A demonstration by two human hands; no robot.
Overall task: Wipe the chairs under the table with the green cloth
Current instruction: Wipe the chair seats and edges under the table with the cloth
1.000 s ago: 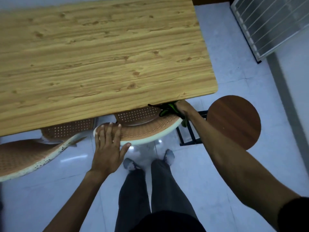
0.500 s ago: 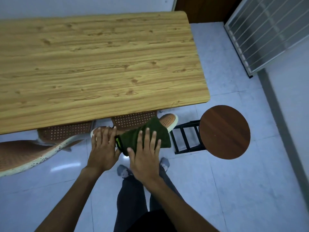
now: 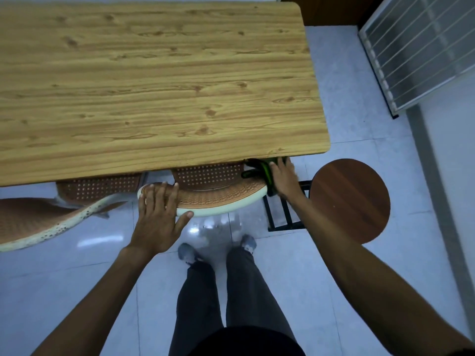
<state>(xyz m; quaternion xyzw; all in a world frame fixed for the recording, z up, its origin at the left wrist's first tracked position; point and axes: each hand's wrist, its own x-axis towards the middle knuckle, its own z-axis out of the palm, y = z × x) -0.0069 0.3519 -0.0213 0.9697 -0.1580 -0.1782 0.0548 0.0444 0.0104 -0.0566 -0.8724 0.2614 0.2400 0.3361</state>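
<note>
- Green cloth, dark with a bright stripe, sits bunched under the right hand, pressed on the right end of the chair back rim.
- Left hand lies spread flat on the rim's left end, thumb hooked over the cream edge.
- Woven brown chair back tucks beneath the wood-grain table.
- No writing is legible.
- Round dark wooden stool stands right of the right hand.

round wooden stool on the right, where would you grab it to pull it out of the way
Take the round wooden stool by the rim of its seat, from the open floor side on its right or near edge. The seat is a flat disc with nothing on it, and its black frame sits on the left, beside the chair and the right hand, so that side is crowded.
</note>
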